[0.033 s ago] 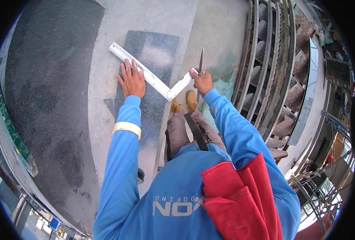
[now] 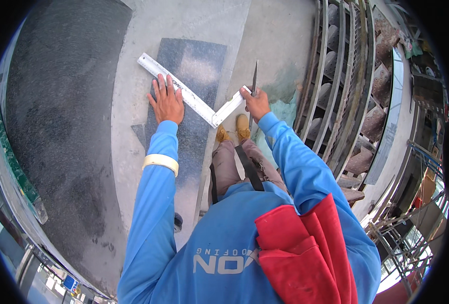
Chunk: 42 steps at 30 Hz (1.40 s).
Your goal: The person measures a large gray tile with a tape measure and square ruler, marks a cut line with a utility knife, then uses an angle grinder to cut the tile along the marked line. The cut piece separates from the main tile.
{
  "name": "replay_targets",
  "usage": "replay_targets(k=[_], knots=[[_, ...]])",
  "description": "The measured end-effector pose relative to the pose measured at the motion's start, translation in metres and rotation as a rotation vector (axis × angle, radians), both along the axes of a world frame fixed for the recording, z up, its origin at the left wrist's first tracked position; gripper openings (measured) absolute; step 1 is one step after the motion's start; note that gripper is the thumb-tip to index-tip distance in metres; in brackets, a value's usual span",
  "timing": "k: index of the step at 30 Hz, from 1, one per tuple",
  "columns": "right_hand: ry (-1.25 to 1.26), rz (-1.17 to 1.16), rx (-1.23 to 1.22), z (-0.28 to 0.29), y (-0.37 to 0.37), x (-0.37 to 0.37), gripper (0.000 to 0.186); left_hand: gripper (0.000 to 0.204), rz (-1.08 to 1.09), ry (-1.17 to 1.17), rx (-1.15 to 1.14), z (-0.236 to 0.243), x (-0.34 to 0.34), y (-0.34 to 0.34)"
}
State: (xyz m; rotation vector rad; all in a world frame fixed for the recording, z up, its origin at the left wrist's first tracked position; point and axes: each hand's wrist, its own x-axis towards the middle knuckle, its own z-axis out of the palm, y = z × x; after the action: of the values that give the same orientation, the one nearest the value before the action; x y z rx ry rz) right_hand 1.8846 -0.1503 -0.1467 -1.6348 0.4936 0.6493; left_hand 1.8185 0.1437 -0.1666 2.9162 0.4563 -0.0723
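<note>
On the long arm of the white square (image 2: 199, 106) I could make out black lettering partly behind the fingers, with fine ruler marks along its edge. Pale lettering ran upside down across the blue shirt (image 2: 204, 223), some of it covered by a red cloth (image 2: 308, 248); a small blue sign (image 2: 70, 283) at the lower left was too tiny for me to read. At the right stood a rack (image 2: 336, 76), perforated pieces showing between its long bars.

The square was a flat L — its long arm slanted across a dark speckled slab (image 2: 191, 139) on the pale worktop (image 2: 184, 17), its short arm reaching past the slab's right edge. My view had the left hand (image 2: 169, 104) laid flat on the square and slab, fingers spread and unclenched. The fingers of the right hand (image 2: 257, 105) were closed around a dark pointed tool (image 2: 255, 76) — tip upward in view — with the thumb at the short arm's end.
</note>
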Motion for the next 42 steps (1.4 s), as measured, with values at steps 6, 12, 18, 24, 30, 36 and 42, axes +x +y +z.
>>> replay_targets(k=[6,12,18,24,30,36,42], knots=[[-0.092,0.037,0.001,0.006,-0.036,0.013,0.064,0.062,0.017,0.033,0.025,-0.009,0.034,-0.042],[0.002,0.052,0.037,-0.009,-0.003,-0.058,0.072,0.062,0.024,0.015,0.015,-0.024,0.007,-0.041],[-0.163,-0.178,0.296,-0.047,0.048,-0.076,0.053,0.064,0.024,0.043,0.023,-0.031,0.032,-0.009],[-0.09,-0.087,0.145,0.005,0.086,-0.037,0.046,0.066,-0.057,-0.009,-0.086,0.008,0.085,0.028],[0.015,-0.169,0.107,0.021,0.11,-0.042,0.043,0.072,-0.166,-0.111,-0.176,-0.006,0.107,0.067],[0.058,-0.27,0.108,-0.017,0.129,-0.093,0.042,0.066,-0.287,-0.119,-0.12,-0.044,0.084,0.084],[0.012,-0.321,0.171,-0.05,0.099,-0.093,0.039,0.065,-0.271,-0.074,-0.031,-0.069,0.094,0.049]])
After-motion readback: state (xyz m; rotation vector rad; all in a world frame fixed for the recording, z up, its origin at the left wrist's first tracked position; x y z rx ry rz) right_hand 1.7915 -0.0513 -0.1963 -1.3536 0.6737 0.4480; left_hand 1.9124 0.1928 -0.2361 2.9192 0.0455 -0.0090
